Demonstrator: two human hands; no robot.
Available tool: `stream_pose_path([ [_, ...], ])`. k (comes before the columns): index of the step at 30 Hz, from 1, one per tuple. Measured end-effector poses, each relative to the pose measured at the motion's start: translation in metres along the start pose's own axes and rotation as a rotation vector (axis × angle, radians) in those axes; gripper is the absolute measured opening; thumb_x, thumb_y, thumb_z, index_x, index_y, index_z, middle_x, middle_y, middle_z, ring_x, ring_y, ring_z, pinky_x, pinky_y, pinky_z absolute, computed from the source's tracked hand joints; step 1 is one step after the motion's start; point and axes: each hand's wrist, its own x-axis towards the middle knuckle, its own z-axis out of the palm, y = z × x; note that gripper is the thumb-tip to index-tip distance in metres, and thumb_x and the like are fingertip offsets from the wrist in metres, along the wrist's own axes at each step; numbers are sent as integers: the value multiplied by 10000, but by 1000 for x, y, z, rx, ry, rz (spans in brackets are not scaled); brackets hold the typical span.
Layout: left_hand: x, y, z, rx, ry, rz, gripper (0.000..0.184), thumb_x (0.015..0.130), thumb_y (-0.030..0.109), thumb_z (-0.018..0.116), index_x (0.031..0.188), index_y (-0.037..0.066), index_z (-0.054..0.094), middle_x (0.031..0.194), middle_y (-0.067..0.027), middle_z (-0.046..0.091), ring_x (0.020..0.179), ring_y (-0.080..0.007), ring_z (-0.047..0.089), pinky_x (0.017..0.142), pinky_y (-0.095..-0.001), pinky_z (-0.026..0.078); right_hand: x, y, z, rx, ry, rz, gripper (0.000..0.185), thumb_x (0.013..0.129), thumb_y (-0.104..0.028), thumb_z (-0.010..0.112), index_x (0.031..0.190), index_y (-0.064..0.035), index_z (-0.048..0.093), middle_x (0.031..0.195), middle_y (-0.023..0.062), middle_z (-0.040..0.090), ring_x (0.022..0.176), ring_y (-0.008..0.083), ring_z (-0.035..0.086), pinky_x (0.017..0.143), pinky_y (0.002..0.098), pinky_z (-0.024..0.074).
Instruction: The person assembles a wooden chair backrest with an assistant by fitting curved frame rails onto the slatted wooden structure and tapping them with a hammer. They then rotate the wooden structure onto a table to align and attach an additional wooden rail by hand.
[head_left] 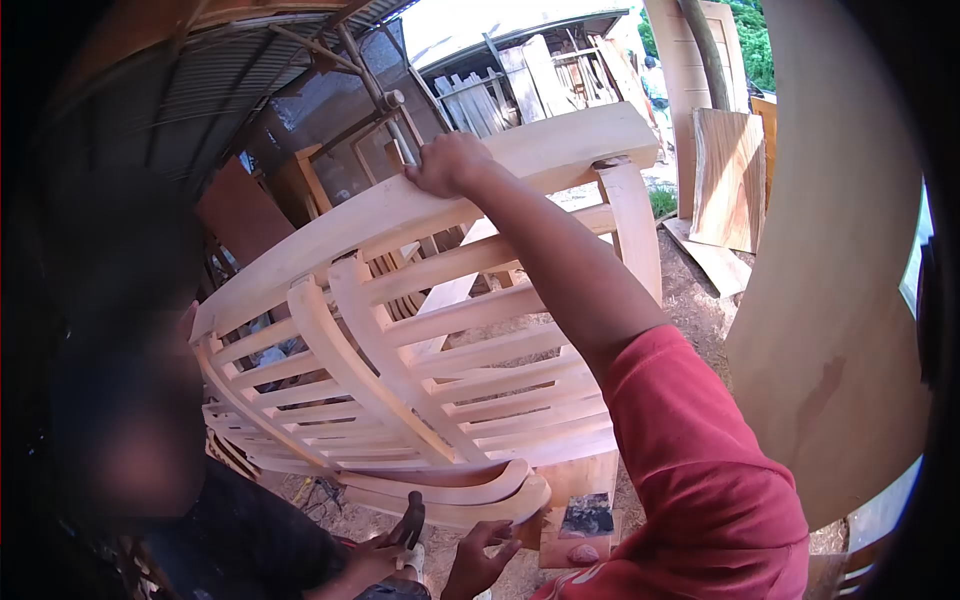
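A pale slatted wooden furniture frame point(450, 330) with curved uprights stands tilted before me. My right hand point(452, 165), at the end of a red sleeve, is wrapped over its broad top rail point(570, 140). Low in view is what appears to be my left hand point(482, 560), holding nothing, its fingers bent and apart. It is close to the curved wooden piece point(450, 490) at the frame's lower end. Just left of it, another person's hand point(385, 550) is by a dark, slim object point(412, 515) whose kind I cannot make out.
A person in dark clothes point(240, 530) is close on the left. A wooden block point(580, 545) with a dark patch stands near my red shirt. A large curved wood panel point(830, 300) fills the right side. Boards point(728, 180) lean at the back, beside a post point(705, 50).
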Motion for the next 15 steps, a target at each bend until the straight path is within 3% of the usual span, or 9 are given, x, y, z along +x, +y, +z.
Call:
stream_pose_path([
  [3, 11, 11, -2, 18, -2, 47, 373, 819, 121, 718, 1130, -31, 578, 977, -164, 664, 931, -217, 667, 839, -328, 539, -10, 2, 0, -53, 2, -31, 573, 919, -525, 362, 1117, -85, 670, 1163, 123, 641, 1129, 256, 582, 982, 391, 388],
  [4, 15, 15, -3, 42, -15, 99, 351, 812, 108, 718, 1109, -28, 589, 1001, -161, 659, 928, -220, 665, 834, -324, 537, -19, 2, 4, -84, 137, -28, 566, 915, -519, 368, 1190, -97, 627, 1196, 130, 616, 1162, 254, 544, 1005, 410, 333],
  [7, 31, 32, -6, 111, -56, 177, 363, 804, 163, 729, 1094, -9, 597, 1038, -163, 642, 961, -267, 648, 819, -357, 526, -31, 6, 5, -133, 169, 29, 580, 911, -524, 369, 1251, -102, 578, 1205, 150, 597, 1191, 269, 507, 1012, 424, 316],
  [9, 51, 62, -18, 198, -3, 262, 362, 787, 148, 734, 1082, -12, 600, 1052, -173, 634, 977, -291, 636, 840, -376, 509, -30, 9, 7, -108, 165, 14, 603, 910, -518, 369, 1229, -43, 559, 1187, 162, 601, 1174, 282, 518, 1020, 407, 318],
  [12, 97, 129, -48, 281, 216, 523, 364, 763, 49, 721, 1087, -32, 575, 1045, -192, 603, 1017, -331, 590, 896, -384, 456, -21, 21, 11, -20, 182, -21, 571, 911, -478, 383, 1149, 4, 576, 1185, 162, 605, 1176, 284, 521, 1031, 396, 325],
  [15, 168, 198, -77, 294, 567, 836, 346, 853, 126, 641, 1141, -42, 549, 1123, -182, 579, 1078, -315, 560, 953, -390, 418, -18, 27, 10, 2, 130, -66, 540, 900, -442, 414, 1165, 2, 572, 1216, 172, 594, 1199, 290, 512, 1035, 405, 326],
])
